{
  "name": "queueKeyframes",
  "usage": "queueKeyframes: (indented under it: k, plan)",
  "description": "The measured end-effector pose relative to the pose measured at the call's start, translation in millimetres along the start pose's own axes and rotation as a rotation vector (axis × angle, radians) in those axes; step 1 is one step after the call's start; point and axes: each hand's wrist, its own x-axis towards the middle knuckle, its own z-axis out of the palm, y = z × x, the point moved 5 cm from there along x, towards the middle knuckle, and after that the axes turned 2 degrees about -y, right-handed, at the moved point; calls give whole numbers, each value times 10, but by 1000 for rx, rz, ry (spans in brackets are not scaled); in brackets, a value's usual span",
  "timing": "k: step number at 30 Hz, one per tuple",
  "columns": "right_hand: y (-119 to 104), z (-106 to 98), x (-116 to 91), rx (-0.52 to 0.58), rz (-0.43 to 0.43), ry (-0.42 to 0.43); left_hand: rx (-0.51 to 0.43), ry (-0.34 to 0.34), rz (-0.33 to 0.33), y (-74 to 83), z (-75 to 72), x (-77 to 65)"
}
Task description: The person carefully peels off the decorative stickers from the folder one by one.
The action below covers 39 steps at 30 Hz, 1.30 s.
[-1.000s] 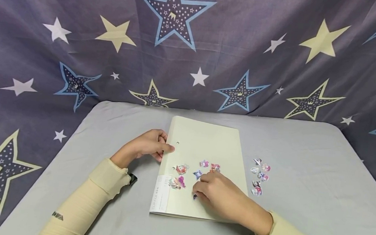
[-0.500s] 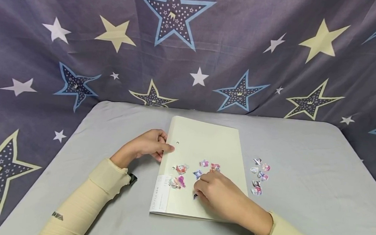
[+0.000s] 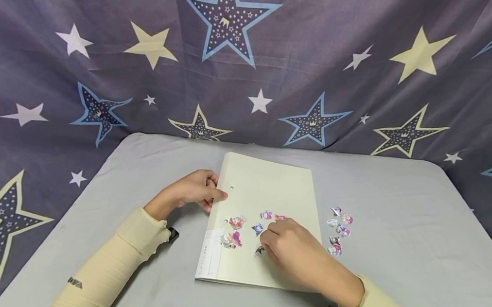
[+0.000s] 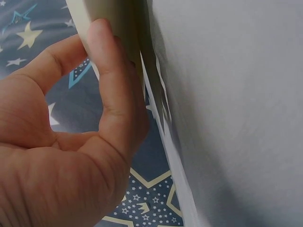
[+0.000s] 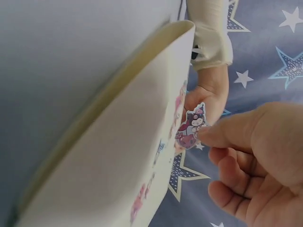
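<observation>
Cream folder (image 3: 264,194) stays put since left hand (image 3: 194,190) grips its spine edge; right hand (image 3: 292,248) fingers pinch a sticker (image 5: 190,126), so I'd press it down flat from one edge.

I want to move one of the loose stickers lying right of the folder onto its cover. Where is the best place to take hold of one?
Probably by its raised rim: the loose stickers lie on the table with some edges curling up. Come from the right, where bare table leaves room, and pinch that lifted edge with thumb and forefinger.

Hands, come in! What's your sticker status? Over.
Left hand holds the folder edge. Right hand pinches a sticker above the cover. Nothing in the way.
</observation>
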Motion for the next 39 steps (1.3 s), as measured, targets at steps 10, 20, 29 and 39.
queueKeyframes:
  k: [10, 20, 29, 39]
  plan:
    - [100, -96, -2, -33, 38, -6, 0, -7, 6, -5, -1, 0]
    - [349, -222, -19, -52, 150, -64, 4, -6, 10, -11, 8, 10]
    - [809, -318, -97, -1, 376, -124, -3, -6, 8, -13, 9, 17]
    - [1378, -339, -298, 34, 576, -219, -26, -3, 12, 21, 19, -16]
